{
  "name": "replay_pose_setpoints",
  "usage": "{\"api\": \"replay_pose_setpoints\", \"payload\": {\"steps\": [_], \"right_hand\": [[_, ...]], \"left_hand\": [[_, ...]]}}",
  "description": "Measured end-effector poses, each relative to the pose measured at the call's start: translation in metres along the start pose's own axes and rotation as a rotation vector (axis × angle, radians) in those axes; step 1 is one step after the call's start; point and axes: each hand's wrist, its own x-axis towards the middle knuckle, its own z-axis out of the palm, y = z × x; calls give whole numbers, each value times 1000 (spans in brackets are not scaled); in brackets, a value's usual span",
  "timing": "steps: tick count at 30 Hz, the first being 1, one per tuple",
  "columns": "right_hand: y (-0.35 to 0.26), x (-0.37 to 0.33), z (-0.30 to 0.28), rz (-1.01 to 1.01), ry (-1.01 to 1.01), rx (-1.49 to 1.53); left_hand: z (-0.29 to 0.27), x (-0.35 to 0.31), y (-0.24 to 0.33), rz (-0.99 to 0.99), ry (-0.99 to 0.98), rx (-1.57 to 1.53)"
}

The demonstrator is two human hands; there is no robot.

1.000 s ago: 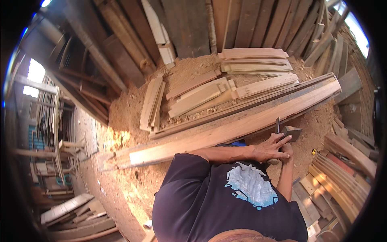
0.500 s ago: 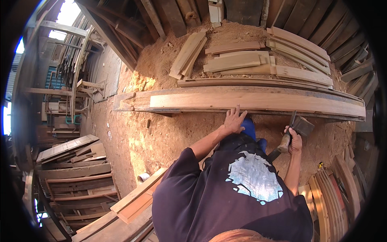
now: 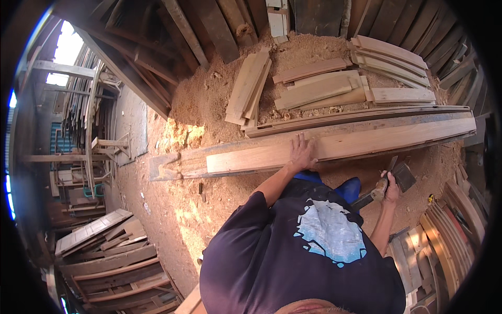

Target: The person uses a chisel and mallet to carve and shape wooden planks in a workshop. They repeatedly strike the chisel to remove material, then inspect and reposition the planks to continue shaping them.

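Note:
A long pale plank (image 3: 355, 142) lies along a narrow, worn workbench (image 3: 191, 162) in front of me. My left hand (image 3: 301, 153) rests on the plank, left of its middle, with its fingers stretched out. My right hand (image 3: 390, 189), below the bench's near edge, is closed round a hand tool (image 3: 377, 191) with a wooden handle and a narrow dark blade. Its exact kind is unclear. Beside that hand shows a dark, flat, squarish piece (image 3: 404, 177); whether it belongs to the tool I cannot tell.
Beyond the bench, several short boards (image 3: 319, 89) lie on sawdust, with more stacked boards (image 3: 392, 57) at the far right. Curved timber (image 3: 455, 225) stands at the right. A wood pile (image 3: 115, 256) fills the lower left. Dark planks (image 3: 319, 15) lean at the back.
My left hand has shifted from the plank's near edge further onto its face. My right hand, still holding the tool, has moved slightly right and nearer me. The whole view has tilted.

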Motion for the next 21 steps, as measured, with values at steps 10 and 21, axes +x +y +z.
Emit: {"api": "replay_pose_setpoints", "payload": {"steps": [10, 21], "right_hand": [[115, -86, 135, -121, 301, 86], [209, -172, 194, -81, 503, 109]], "left_hand": [[-76, 21, -206, -25, -48, 205], [-89, 97, -271, 17, -517, 117]]}}
